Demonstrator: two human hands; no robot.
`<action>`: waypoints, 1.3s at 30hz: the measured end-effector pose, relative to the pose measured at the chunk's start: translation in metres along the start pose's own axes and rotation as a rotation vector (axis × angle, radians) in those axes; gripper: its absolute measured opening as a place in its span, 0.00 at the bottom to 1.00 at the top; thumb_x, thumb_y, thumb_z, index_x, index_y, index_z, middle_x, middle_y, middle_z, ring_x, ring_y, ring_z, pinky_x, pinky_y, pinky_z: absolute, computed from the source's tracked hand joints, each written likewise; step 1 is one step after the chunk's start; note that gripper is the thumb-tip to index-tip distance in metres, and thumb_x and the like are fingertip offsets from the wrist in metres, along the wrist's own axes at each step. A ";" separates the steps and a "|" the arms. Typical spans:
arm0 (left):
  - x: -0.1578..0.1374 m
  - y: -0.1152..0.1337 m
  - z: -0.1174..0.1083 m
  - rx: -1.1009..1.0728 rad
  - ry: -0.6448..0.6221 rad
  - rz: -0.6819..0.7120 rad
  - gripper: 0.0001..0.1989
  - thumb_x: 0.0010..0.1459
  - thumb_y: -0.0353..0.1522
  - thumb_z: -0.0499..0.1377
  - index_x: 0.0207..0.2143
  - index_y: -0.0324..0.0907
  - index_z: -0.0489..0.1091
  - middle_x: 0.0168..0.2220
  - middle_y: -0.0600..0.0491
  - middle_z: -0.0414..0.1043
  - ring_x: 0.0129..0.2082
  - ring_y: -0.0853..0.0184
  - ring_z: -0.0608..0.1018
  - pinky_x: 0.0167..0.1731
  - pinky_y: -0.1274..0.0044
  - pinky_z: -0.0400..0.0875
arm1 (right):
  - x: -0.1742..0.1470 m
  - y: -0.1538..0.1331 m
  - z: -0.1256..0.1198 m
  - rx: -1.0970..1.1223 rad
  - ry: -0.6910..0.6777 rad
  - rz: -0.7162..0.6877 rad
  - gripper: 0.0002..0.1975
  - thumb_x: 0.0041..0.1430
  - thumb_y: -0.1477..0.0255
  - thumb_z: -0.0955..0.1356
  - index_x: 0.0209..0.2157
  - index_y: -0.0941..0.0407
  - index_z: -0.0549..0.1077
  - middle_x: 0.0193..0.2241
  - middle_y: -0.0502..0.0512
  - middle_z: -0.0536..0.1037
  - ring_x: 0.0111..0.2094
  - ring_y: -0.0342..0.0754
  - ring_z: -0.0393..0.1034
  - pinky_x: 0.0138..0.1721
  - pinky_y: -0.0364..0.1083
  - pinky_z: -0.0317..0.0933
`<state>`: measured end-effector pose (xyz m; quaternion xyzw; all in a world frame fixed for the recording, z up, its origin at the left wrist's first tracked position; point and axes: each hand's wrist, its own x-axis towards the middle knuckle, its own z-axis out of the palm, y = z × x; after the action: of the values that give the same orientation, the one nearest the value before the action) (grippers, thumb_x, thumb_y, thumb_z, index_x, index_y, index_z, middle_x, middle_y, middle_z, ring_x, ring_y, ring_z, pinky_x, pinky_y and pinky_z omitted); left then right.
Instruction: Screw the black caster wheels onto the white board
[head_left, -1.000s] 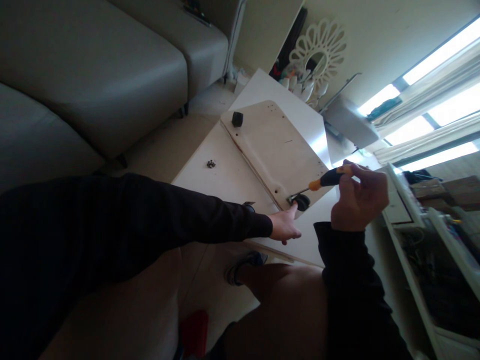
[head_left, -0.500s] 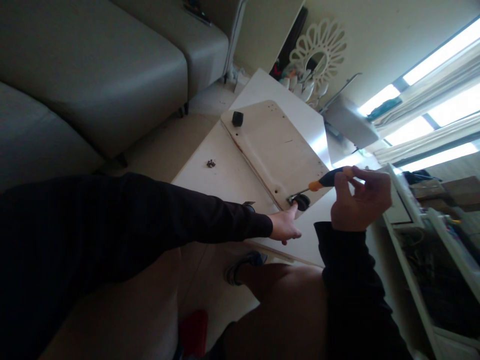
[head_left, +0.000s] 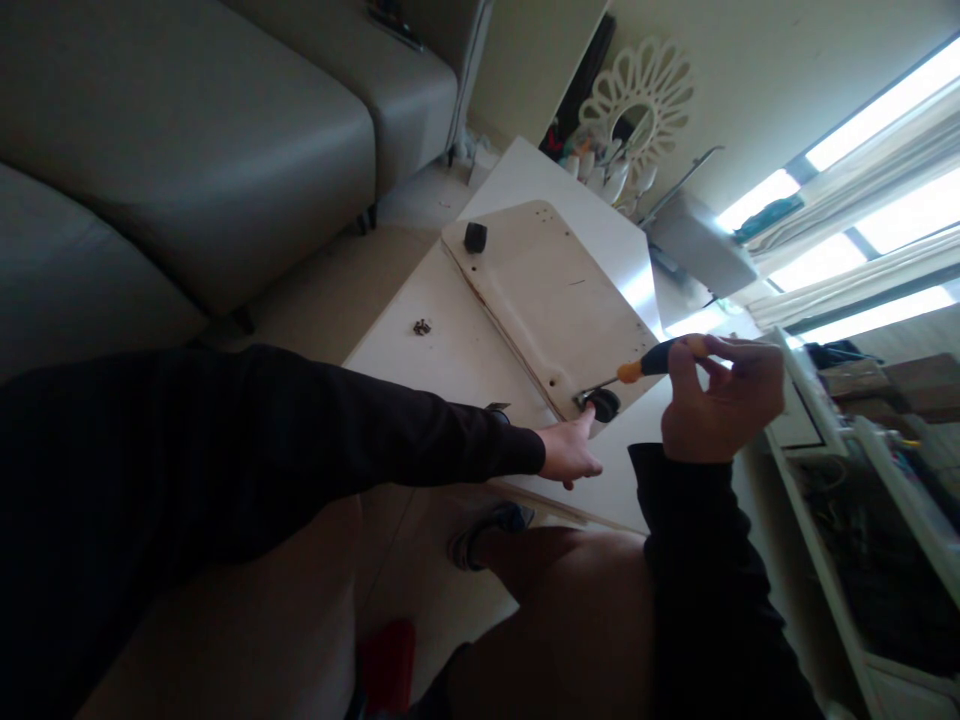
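A pale panel point(head_left: 540, 290) with rounded corners lies on a white table point(head_left: 397, 345). At its near right corner is a black caster point(head_left: 604, 404). My left hand point(head_left: 568, 452) reaches across, one fingertip pressed against the caster and the other fingers spread beside it. My right hand point(head_left: 720, 400) grips the upper end of a screwdriver point(head_left: 652, 360) with a black and orange handle. The screwdriver slants down to the left, its tip at the caster's mounting plate. The screw itself is too small to make out. Another black caster point(head_left: 475, 237) stands at the panel's far left corner.
A small pile of screws point(head_left: 422, 327) lies on the table, left of the panel. A grey sofa point(head_left: 225, 130) runs along the left. Open shelving point(head_left: 847, 480) stands at the right. My legs are below the table's near edge, with a red object point(head_left: 388, 660) on the floor.
My right hand has shifted very slightly on the screwdriver handle. My left hand, the caster and the panel stay in the same place.
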<state>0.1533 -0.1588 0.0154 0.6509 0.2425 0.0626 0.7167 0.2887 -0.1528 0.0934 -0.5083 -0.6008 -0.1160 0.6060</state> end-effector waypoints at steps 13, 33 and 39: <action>0.004 -0.005 0.001 0.007 0.003 0.016 0.61 0.59 0.27 0.61 0.76 0.42 0.15 0.43 0.49 0.76 0.22 0.73 0.74 0.22 0.82 0.72 | -0.001 0.002 0.000 -0.037 -0.035 -0.002 0.11 0.56 0.65 0.76 0.37 0.50 0.72 0.39 0.52 0.79 0.43 0.53 0.81 0.39 0.57 0.76; 0.003 -0.006 0.001 -0.017 0.022 0.027 0.59 0.56 0.26 0.61 0.78 0.39 0.24 0.43 0.48 0.77 0.22 0.72 0.74 0.21 0.82 0.71 | -0.004 0.002 -0.001 0.092 -0.096 0.100 0.20 0.49 0.75 0.77 0.44 0.53 0.74 0.41 0.50 0.81 0.42 0.48 0.80 0.41 0.50 0.72; 0.000 -0.003 0.001 -0.059 0.028 -0.002 0.58 0.56 0.25 0.60 0.78 0.39 0.26 0.39 0.52 0.75 0.21 0.73 0.73 0.21 0.82 0.72 | -0.003 0.004 -0.003 0.071 0.050 0.033 0.26 0.49 0.74 0.76 0.50 0.50 0.68 0.41 0.50 0.78 0.40 0.48 0.77 0.39 0.49 0.71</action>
<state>0.1529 -0.1600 0.0129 0.6285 0.2512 0.0783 0.7319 0.2925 -0.1543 0.0898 -0.4931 -0.5806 -0.0975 0.6405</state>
